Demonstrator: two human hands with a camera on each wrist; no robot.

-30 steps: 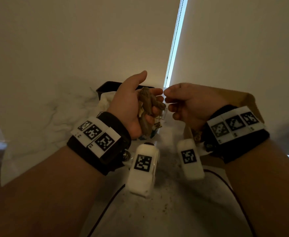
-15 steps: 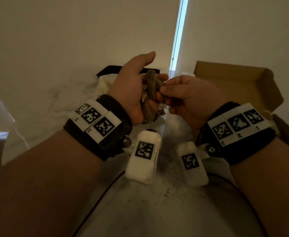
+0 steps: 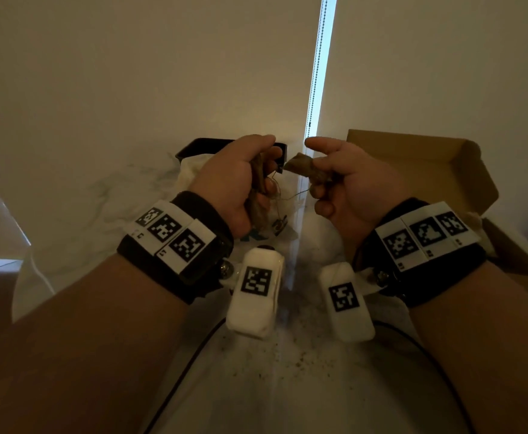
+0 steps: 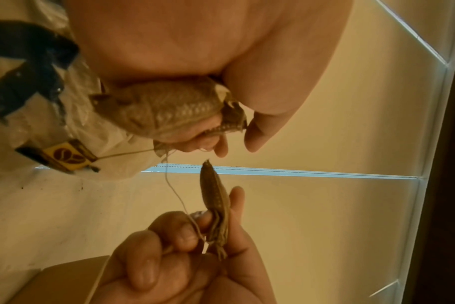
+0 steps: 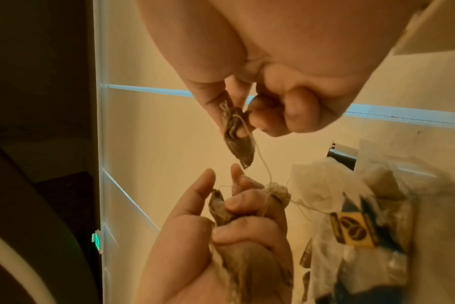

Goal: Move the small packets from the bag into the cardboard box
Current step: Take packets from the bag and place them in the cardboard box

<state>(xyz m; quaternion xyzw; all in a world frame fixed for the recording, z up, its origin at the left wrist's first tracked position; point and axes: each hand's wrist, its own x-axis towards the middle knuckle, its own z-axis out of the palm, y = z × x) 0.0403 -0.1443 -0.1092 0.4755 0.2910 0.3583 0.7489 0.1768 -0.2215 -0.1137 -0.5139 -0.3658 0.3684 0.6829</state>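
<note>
My left hand (image 3: 250,180) grips a bunch of small brown mesh packets (image 3: 258,183) above the white plastic bag (image 3: 193,170); the bunch (image 4: 166,109) fills its palm in the left wrist view. A yellow paper tag (image 4: 68,157) hangs from it by a thread. My right hand (image 3: 331,177) pinches one brown packet (image 3: 303,166) between thumb and fingers, a little to the right of the left hand. A thin string (image 5: 262,160) still runs from that packet (image 5: 238,142) to the bunch. The open cardboard box (image 3: 419,164) stands to the right, behind my right hand.
A dark tray (image 3: 200,147) sits behind the bag against the wall. The white marble counter (image 3: 287,371) carries dark crumbs and a black cable (image 3: 181,380) near me. A window-blind cord (image 3: 317,67) hangs at the back.
My right hand has pulled one packet away from the bunch, to the right. Both hands sit slightly lower in view and a gap has opened between them.
</note>
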